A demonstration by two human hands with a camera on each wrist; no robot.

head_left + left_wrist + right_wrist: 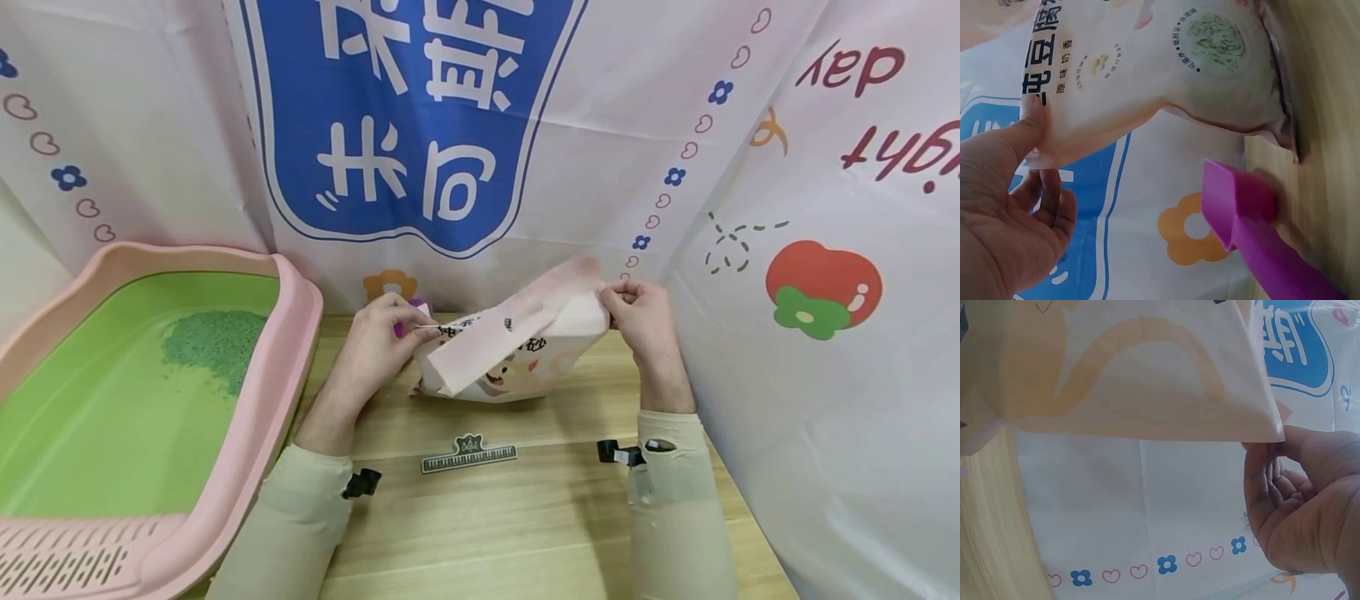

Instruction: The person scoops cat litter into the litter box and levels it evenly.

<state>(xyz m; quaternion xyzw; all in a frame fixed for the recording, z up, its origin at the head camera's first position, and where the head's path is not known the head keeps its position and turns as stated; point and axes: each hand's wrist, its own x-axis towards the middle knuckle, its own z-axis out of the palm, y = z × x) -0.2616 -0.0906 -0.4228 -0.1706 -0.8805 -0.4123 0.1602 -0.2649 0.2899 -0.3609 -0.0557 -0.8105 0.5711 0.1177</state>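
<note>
A pale pink cat litter bag (517, 377) stands on the table against the back cloth, its top flap (487, 337) folded toward me. My left hand (375, 337) pinches the bag's upper left corner; in the left wrist view its thumb lies on the printed front and the other fingers are behind. At the opposite end, my right hand (647, 321) pinches the upper right corner between thumb and fingers, as the right wrist view also shows. Beside the bag's left end, a purple scoop (1244, 203) rests on the table, mostly hidden behind my left hand in the head view.
On the left stands a pink-rimmed litter box (296, 333) with a green base and a patch of green litter (213, 343). A piano-keyboard clip (468, 455) lies on the wooden table (465, 533) before the bag. Printed cloth (600, 167) hangs behind and at right.
</note>
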